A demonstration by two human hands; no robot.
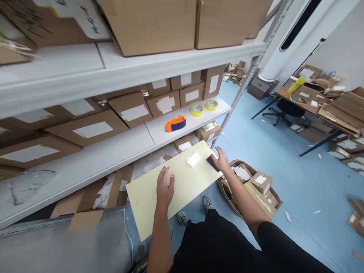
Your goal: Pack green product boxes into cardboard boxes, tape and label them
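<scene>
A pale yellow board point(182, 182) lies level in front of me at about waist height. Above its left half is my left hand point(165, 187), with fingers stretched out and nothing in them. My right hand point(220, 160) is at the board's right end, fingers apart, beside a flat dark object point(212, 163) that looks like a phone. Whether the hand touches that object I cannot tell. Between my two hands, towards the far edge, a small white paper point(193, 159) rests on the board.
Shelving ahead holds cardboard boxes point(133, 110), an orange and purple strap roll point(175, 124) and two yellow tape rolls point(196, 110). A large carton point(280, 203) of small boxes stands on the floor at right. Beyond it is a cluttered desk point(284, 93). Clear glasses point(28, 185) lie on the left shelf.
</scene>
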